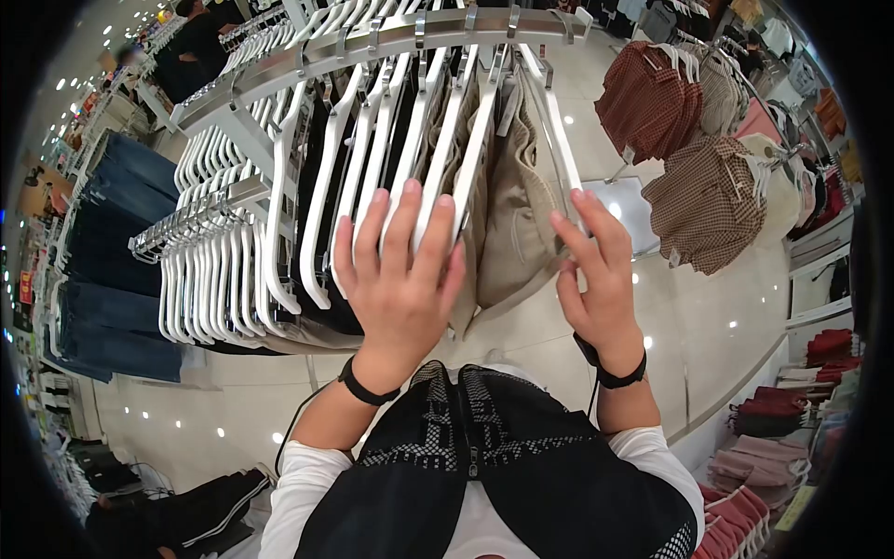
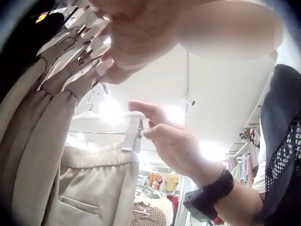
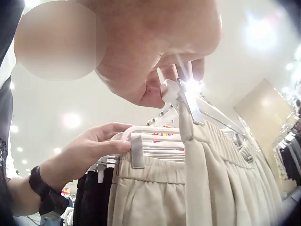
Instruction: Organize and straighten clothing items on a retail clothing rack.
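Light beige elastic-waist trousers (image 1: 514, 219) hang from a white clip hanger (image 1: 557, 144) at the near right end of a metal rail (image 1: 391, 35). My right hand (image 1: 601, 275) pinches that hanger's end between thumb and fingers. In the left wrist view, a metal clip (image 2: 131, 135) grips the waistband beside the right fingertips. My left hand (image 1: 396, 270) lies with fingers spread and fairly straight across several neighbouring white hangers (image 1: 368, 149). Its thumb rests by a hanger's end clip (image 3: 137, 150) in the right wrist view. Between the hands, the beige trousers stand apart from the rest.
More white hangers (image 1: 219, 279) crowd a lower rail at left. Blue jeans (image 1: 112, 317) hang farther left. Checked garments (image 1: 712, 200) hang on a rack at right, and folded clothes (image 1: 759, 461) lie on shelves at the lower right. Glossy floor tiles (image 1: 708, 373) show between.
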A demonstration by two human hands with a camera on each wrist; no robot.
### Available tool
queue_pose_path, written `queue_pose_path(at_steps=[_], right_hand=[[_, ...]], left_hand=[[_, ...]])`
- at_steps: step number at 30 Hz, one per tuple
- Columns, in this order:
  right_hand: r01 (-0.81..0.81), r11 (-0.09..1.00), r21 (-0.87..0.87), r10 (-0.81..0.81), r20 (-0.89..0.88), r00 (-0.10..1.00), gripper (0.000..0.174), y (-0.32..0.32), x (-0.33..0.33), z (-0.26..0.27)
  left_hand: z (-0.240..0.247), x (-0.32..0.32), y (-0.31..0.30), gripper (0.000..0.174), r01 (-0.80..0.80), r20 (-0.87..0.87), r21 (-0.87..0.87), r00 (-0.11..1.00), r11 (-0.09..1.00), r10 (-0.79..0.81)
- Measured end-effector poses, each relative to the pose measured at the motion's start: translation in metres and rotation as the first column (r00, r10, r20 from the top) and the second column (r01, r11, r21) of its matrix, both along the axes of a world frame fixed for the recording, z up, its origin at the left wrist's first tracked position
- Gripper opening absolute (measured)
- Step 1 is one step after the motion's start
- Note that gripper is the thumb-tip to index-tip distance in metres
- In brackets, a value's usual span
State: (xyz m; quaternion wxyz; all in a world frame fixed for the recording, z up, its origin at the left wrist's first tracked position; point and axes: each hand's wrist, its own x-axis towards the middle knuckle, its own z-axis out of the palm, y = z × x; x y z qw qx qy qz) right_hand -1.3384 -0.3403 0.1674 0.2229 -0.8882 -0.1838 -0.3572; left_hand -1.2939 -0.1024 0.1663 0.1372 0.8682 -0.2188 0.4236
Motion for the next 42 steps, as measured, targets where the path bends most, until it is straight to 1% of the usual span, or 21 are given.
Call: queue_pose_path(at_steps=[1,4,7,13,19,22,25,28,29,30,31,34,35,37,38,40,41,42], right_hand=[[0.005,1.0,0.029,-0.005,0.004,1.0,0.063,-0.003,0.0,-0.002],[0.003,0.998,0.058,-0.004,0.03,1.0,0.063,-0.006,0.0,-0.006],[-0.033,0.999,0.031,0.031,0.044,0.999,0.064,-0.005,0.001,-0.004],[-0.033,0.993,0.113,0.025,0.067,0.997,0.063,-0.009,0.003,-0.011],[-0.111,0.99,0.082,0.108,0.043,0.993,0.061,-0.01,0.002,-0.009],[-0.117,0.992,0.054,0.114,0.044,0.992,0.061,-0.009,0.004,-0.012],[-0.123,0.99,0.068,0.12,0.056,0.991,0.062,-0.009,0.006,-0.012],[-0.123,0.988,0.088,0.114,0.096,0.989,0.064,-0.004,0.01,-0.015],[-0.123,0.987,0.103,0.112,0.105,0.988,0.064,-0.001,0.011,-0.016],[-0.123,0.985,0.118,0.11,0.114,0.987,0.063,0.005,0.012,-0.016],[-0.124,0.984,0.132,0.107,0.123,0.987,0.063,0.009,0.013,-0.016],[-0.111,0.994,-0.007,0.111,0.141,0.984,0.058,0.016,0.014,-0.009],[-0.095,0.995,-0.032,0.099,0.133,0.986,0.053,0.017,0.015,-0.01],[-0.075,0.995,-0.062,0.083,0.143,0.986,0.052,0.015,0.016,-0.01],[-0.066,0.995,-0.076,0.076,0.149,0.986,0.052,0.014,0.017,-0.01],[-0.036,0.999,-0.011,0.037,0.137,0.99,0.052,0.008,0.016,-0.019],[-0.022,1.0,0.021,0.019,0.13,0.991,0.051,0.007,0.016,-0.021],[-0.038,0.999,0.03,0.033,0.136,0.99,0.051,0.009,0.016,-0.019]], left_hand=[[0.001,0.0,0.001,0.049,-0.017,0.002,0.025,1.0,1.0,0.017],[0.0,-0.002,-0.001,0.049,-0.005,-0.007,0.03,1.0,1.0,0.006],[0.002,-0.005,-0.004,0.049,-0.005,-0.023,0.023,1.0,1.0,0.005],[0.002,-0.003,-0.002,0.048,0.0,-0.011,0.015,1.0,1.0,0.0],[0.006,-0.008,0.001,0.046,0.036,-0.065,0.024,0.997,0.999,-0.034],[0.008,-0.01,0.0,0.042,0.05,-0.095,0.022,0.994,0.999,-0.048],[0.006,-0.009,0.0,0.047,0.035,-0.086,0.04,0.996,0.999,-0.031],[0.002,-0.007,-0.005,0.051,0.018,-0.049,-0.013,0.999,1.0,-0.018],[0.004,-0.009,-0.009,0.055,0.037,-0.06,-0.032,0.997,0.999,-0.039],[0.005,-0.013,-0.014,0.055,0.039,-0.083,-0.015,0.996,0.999,-0.04],[0.006,-0.015,-0.017,0.055,0.079,-0.086,0.004,0.993,0.997,-0.078],[0.006,-0.017,-0.015,0.055,0.172,-0.103,0.062,0.981,0.983,-0.165],[0.006,-0.016,-0.012,0.055,0.154,-0.109,0.059,0.983,0.986,-0.147],[0.007,-0.015,-0.005,0.054,0.113,-0.103,0.057,0.989,0.992,-0.107],[0.004,-0.013,0.0,0.056,0.111,-0.093,0.035,0.99,0.993,-0.107],[-0.002,-0.011,0.004,0.057,0.119,-0.048,-0.079,0.991,0.99,-0.123],[-0.002,-0.012,0.003,0.057,0.11,-0.056,-0.079,0.992,0.991,-0.115],[-0.001,-0.015,0.0,0.057,0.101,-0.064,-0.081,0.992,0.992,-0.106]])
